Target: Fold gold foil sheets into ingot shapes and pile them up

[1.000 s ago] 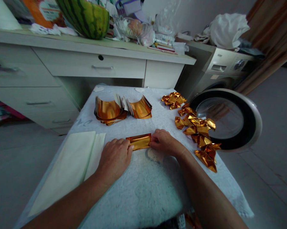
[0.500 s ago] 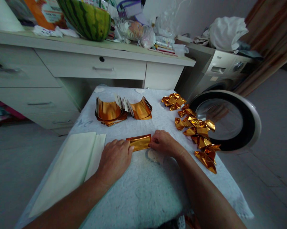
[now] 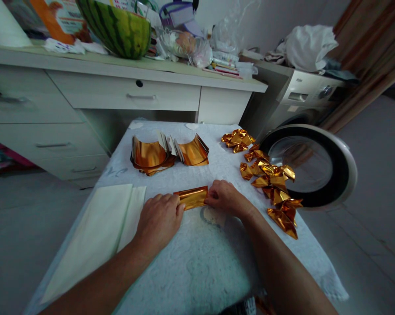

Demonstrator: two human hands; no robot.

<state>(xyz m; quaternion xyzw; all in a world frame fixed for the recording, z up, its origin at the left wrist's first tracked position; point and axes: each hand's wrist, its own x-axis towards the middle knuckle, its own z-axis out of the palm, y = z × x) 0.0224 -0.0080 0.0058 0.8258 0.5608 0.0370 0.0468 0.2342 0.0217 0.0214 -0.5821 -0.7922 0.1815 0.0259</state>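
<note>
Tabletop (image 3: 197,262), cloth-covered, before a white drawer unit (image 3: 135,95). At left: white sheets (image 3: 92,227), lying flat. Next: two curved stacks of gold sheets (image 3: 150,154), apparently awaiting work. Left hand (image 3: 160,216): holding the left end of one gold strip (image 3: 194,197), seemingly part-folded, between the hands. Right hand (image 3: 224,197): pinching its right end. Further right: many folded gold pieces (image 3: 278,180), seemingly finished.

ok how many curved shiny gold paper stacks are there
2: one curved, shiny gold paper stack lies left, another close on its right, both beyond the hand-held gold paper strip. Any underneath would be hidden.
</note>
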